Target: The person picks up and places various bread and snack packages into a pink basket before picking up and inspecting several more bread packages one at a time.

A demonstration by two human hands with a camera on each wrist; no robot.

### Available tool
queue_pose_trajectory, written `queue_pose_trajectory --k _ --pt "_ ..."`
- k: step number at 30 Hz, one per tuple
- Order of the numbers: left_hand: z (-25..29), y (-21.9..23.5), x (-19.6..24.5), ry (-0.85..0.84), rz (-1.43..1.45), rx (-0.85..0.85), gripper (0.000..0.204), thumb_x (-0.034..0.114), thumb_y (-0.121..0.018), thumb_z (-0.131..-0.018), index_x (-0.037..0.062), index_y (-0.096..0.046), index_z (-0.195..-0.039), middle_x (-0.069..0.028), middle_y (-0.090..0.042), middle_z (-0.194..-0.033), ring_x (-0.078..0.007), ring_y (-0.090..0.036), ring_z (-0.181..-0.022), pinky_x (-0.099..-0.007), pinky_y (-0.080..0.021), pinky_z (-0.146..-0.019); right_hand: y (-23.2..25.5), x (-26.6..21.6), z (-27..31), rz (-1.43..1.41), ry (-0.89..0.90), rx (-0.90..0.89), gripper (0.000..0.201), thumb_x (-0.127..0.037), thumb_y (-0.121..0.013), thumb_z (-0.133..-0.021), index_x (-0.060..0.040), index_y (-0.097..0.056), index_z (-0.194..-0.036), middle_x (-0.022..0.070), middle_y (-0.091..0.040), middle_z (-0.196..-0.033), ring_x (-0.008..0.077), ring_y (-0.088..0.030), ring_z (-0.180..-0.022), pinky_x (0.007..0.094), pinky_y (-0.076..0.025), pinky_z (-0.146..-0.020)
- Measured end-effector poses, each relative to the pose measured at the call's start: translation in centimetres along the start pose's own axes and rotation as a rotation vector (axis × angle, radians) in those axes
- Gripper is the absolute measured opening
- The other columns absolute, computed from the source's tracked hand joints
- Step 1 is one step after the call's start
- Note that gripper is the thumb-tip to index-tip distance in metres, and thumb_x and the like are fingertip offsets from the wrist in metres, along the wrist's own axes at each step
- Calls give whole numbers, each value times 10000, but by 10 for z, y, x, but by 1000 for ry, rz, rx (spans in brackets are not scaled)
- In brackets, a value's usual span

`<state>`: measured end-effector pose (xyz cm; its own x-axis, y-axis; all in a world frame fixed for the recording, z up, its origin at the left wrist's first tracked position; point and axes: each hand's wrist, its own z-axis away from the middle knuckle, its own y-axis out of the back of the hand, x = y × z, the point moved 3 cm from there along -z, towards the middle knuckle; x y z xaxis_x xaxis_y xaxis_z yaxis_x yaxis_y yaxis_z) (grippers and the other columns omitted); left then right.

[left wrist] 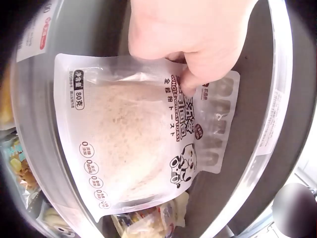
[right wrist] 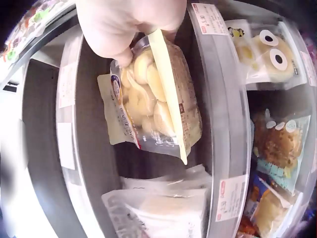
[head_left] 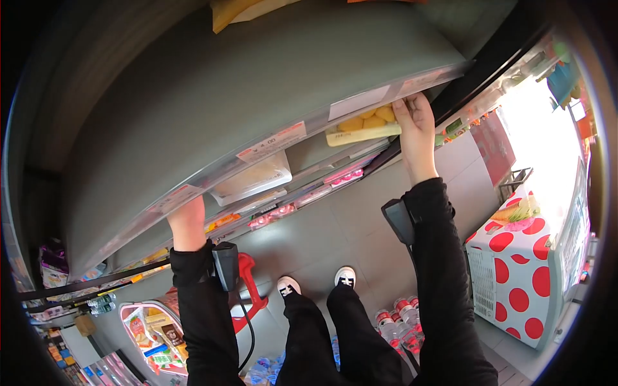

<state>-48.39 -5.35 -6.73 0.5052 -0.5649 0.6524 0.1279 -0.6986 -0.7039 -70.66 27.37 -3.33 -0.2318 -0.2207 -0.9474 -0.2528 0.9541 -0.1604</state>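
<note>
In the left wrist view the left hand (left wrist: pixel 195 37) pinches the edge of a clear and white bag of sliced toast (left wrist: pixel 124 134) lying on a grey shelf. From the head view that hand (head_left: pixel 188 225) is partly hidden by the shelf edge. The right hand (right wrist: pixel 131 22) grips the top of a clear bag of yellow, round pieces (right wrist: pixel 146 94) with a cream-coloured edge, seen in the right wrist view. In the head view the right hand (head_left: pixel 417 135) holds this yellow bag (head_left: pixel 364 128) just under the upper shelf's price strip.
Packaged breads (right wrist: pixel 277 144) fill a neighbouring shelf, and white packs (right wrist: pixel 158 213) lie beyond the yellow bag. Below stand a red stool (head_left: pixel 248 289), a filled basket (head_left: pixel 154 334), bottles (head_left: pixel 399 321) and a red-dotted freezer (head_left: pixel 518 283). The upper shelf (head_left: pixel 257 77) overhangs both hands.
</note>
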Motion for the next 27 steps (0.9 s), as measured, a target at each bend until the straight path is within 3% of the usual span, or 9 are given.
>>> queue_pose_trajectory --k 8,10,14,16,17,19,20,22,27 --pt "0 -8 -2 20 38 -168 386 360 -413 -849 90 -450 -1123 -53 -454 -1154 -222 -398 -1083 -399 -294 -929 9 15 -6 282 142 47 99 -7 -474 -818 12 -452 -912 44 -512 -845 109 -485 -820 223 -371 -785" --pt "4 9 2 -73 -743 472 380 352 -412 -852 87 -451 -1122 -52 -451 -1160 -218 -400 -1082 -390 -294 -932 3 12 -8 213 132 83 127 14 -463 -814 20 -452 -941 56 -524 -879 120 -496 -850 232 -371 -807" --pt "3 4 5 -93 -827 476 373 344 -409 -854 84 -451 -1118 -51 -449 -1164 -212 -401 -1080 -375 -297 -932 -6 18 -19 -14 73 140 235 61 -458 -790 29 -448 -1023 91 -536 -998 148 -505 -931 253 -368 -840" --pt "-2 -15 2 36 42 -145 363 338 -408 -856 81 -456 -1108 -53 -453 -1159 -207 -404 -1077 -362 -299 -933 -5 23 -19 -64 55 140 275 78 -467 -772 25 -447 -1041 95 -539 -1019 151 -509 -938 257 -375 -831" --pt "-3 -16 0 37 40 -142 363 338 -408 -856 81 -456 -1108 -53 -453 -1159 -207 -404 -1077 -362 -299 -933 -5 21 -19 -46 57 107 256 63 -456 -789 32 -443 -1043 102 -532 -1032 154 -496 -963 253 -361 -851" --pt "1 0 3 -112 -623 587 364 342 -412 -854 81 -463 -1102 -54 -456 -1155 -208 -405 -1075 -364 -298 -932 -3 17 -15 -18 73 73 181 53 -445 -803 30 -458 -983 85 -535 -980 137 -498 -940 234 -368 -835" --pt "2 2 5 -112 -620 590 364 342 -412 -854 81 -463 -1102 -54 -456 -1155 -208 -405 -1075 -364 -298 -932 2 19 -13 -15 73 70 181 53 -445 -803 30 -458 -983 85 -535 -980 137 -498 -940 234 -368 -835" --pt "-3 -13 2 70 4 -126 370 351 -418 -849 82 -469 -1098 -53 -455 -1157 -210 -403 -1077 -370 -295 -931 12 24 -9 84 -2 71 99 48 -449 -804 18 -465 -897 50 -524 -890 109 -507 -864 221 -392 -783" --pt "-4 -18 0 56 90 -139 376 359 -416 -848 84 -471 -1099 -53 -463 -1147 -215 -405 -1075 -373 -292 -933 21 30 -7 335 106 214 64 27 -485 -785 10 -461 -841 57 -506 -843 117 -504 -833 234 -399 -758"
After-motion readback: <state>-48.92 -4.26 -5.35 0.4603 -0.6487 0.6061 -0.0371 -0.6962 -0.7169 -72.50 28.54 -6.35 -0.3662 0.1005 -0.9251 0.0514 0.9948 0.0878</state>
